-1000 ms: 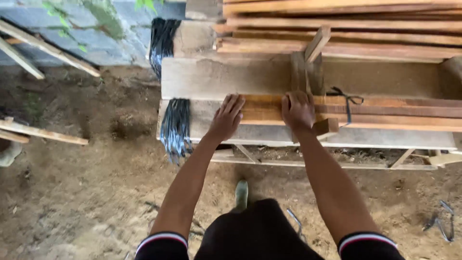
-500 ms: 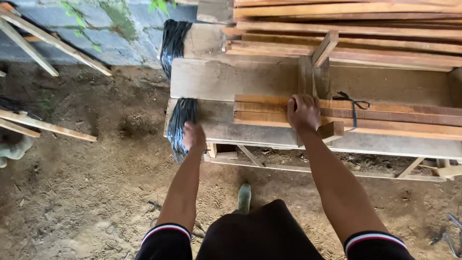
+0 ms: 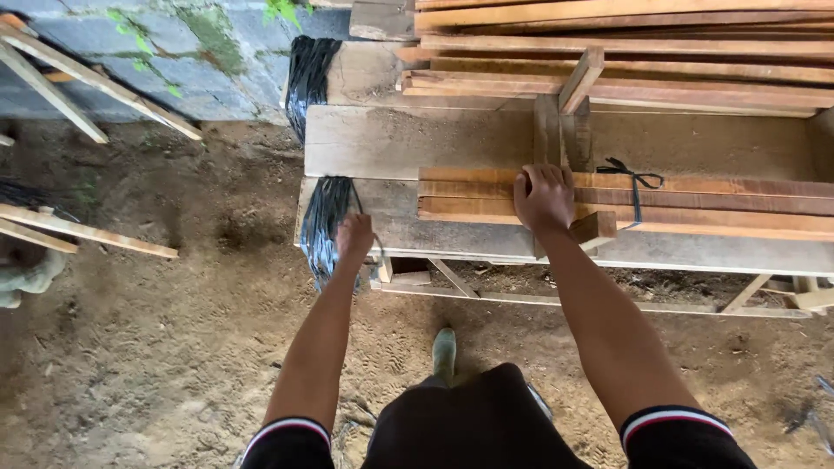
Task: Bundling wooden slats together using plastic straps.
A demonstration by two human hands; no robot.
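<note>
My right hand [image 3: 544, 198] presses down on a bundle of reddish wooden slats [image 3: 695, 207] that lies on a grey plank bench [image 3: 417, 139]. A black strap [image 3: 632, 181] is tied around the bundle to the right of that hand. My left hand [image 3: 354, 236] is at the bench's left front edge, closed around strands pulled from a hanging bunch of black straps [image 3: 323, 221]. One thin strand loops out beside the fist.
A second bunch of black straps [image 3: 308, 74] hangs at the back. Stacked long boards [image 3: 625, 52] lie behind the bench. Loose sticks [image 3: 87, 230] rest on the dirt at left, by a stone wall [image 3: 139, 43]. My green boot [image 3: 444, 352] stands below the bench.
My left hand left the slat bundle, moved left to the hanging black straps and closed on a few strands. The right hand stayed pressed on the slats.
</note>
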